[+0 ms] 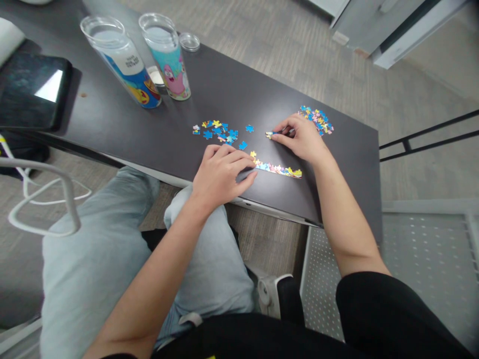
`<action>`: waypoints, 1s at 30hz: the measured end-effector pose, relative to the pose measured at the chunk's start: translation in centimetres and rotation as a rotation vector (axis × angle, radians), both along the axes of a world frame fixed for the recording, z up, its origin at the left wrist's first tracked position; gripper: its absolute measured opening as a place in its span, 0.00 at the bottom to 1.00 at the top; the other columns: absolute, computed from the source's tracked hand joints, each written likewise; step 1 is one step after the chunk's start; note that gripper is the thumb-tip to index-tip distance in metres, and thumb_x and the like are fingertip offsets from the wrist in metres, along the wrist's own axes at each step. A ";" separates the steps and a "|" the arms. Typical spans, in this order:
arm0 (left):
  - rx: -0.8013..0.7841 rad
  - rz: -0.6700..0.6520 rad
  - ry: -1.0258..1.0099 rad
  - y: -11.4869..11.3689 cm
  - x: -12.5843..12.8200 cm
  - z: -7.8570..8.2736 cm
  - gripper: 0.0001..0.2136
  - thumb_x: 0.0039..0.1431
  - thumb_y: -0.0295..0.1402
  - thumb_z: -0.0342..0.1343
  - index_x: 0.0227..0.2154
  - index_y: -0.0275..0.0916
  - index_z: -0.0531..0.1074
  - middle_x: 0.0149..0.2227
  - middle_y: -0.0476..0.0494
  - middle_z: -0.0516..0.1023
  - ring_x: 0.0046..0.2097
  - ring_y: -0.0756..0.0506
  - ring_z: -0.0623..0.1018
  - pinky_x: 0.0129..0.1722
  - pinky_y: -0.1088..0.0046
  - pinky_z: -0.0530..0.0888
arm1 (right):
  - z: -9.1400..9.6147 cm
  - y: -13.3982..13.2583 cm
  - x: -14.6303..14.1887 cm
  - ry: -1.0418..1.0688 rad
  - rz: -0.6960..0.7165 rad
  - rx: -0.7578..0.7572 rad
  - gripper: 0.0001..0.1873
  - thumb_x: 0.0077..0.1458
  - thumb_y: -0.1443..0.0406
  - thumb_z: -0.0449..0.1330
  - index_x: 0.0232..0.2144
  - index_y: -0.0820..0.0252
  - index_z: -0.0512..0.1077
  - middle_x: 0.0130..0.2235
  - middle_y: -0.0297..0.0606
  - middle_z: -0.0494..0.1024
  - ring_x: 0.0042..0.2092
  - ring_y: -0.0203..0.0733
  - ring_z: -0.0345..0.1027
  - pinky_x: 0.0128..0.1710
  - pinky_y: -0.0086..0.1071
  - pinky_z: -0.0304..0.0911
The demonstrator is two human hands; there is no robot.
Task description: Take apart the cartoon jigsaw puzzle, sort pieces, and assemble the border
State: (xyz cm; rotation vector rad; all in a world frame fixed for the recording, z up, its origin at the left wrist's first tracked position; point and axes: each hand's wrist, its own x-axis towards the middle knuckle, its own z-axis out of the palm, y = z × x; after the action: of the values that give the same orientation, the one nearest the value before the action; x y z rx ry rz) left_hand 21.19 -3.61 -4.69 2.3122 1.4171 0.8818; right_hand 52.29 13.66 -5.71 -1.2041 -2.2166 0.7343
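My right hand (299,137) pinches a small puzzle piece (269,135) between thumb and fingertips, just above or on the dark table. Close to the table's near edge lies a joined row of puzzle pieces (279,169), pink, blue and yellow, with a straight lower side. My left hand (223,172) rests with fingers outstretched at the left end of that row, covering part of it. Beyond its fingers is a loose group of mostly blue puzzle pieces (217,131). A denser pile of puzzle pieces (318,119) sits behind my right hand, partly hidden by it.
Two clear-topped printed canisters (130,70) (170,65) stand at the far left of the table (239,85), with a round clear lid (189,42) beside them. A black tablet-like device (32,92) lies further left. A white cable (45,199) hangs near the left edge.
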 end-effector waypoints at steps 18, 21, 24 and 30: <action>-0.033 0.028 -0.001 0.1 -0.4 0.2 0.12 0.86 0.42 0.65 0.62 0.59 0.92 0.67 0.45 0.95 0.66 0.26 0.90 0.72 0.34 0.77 | 0.4 -1.3 -2.5 0.271 0.034 -0.194 0.29 0.65 0.32 0.81 0.49 0.43 0.88 0.48 0.41 0.92 0.51 0.59 0.87 0.57 0.56 0.88; -0.037 0.038 0.024 0.1 -0.3 0.2 0.12 0.86 0.42 0.65 0.61 0.57 0.92 0.65 0.43 0.96 0.65 0.24 0.91 0.72 0.32 0.76 | 0.5 -0.3 -1.1 0.261 -0.041 -0.126 0.25 0.66 0.37 0.82 0.49 0.44 0.89 0.46 0.40 0.93 0.49 0.57 0.87 0.56 0.55 0.88; -0.036 0.046 0.038 0.1 -0.2 0.4 0.12 0.86 0.41 0.64 0.59 0.56 0.92 0.63 0.42 0.96 0.64 0.24 0.91 0.71 0.32 0.77 | 0.7 0.2 0.0 0.171 -0.101 -0.028 0.15 0.70 0.47 0.79 0.51 0.46 0.90 0.46 0.40 0.94 0.48 0.56 0.87 0.55 0.54 0.86; -0.016 0.049 0.053 0.0 -0.2 0.4 0.13 0.87 0.42 0.64 0.61 0.54 0.93 0.65 0.40 0.96 0.64 0.24 0.90 0.71 0.31 0.78 | 0.5 -0.1 -0.3 -0.048 -0.015 0.176 0.14 0.73 0.56 0.78 0.57 0.45 0.91 0.59 0.46 0.92 0.62 0.67 0.86 0.71 0.66 0.81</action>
State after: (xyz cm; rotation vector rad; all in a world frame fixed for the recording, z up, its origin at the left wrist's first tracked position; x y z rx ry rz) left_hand 21.03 -3.63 -4.31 2.3146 1.5026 0.8259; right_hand 51.98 13.51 -5.19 -1.1601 -2.2561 0.4972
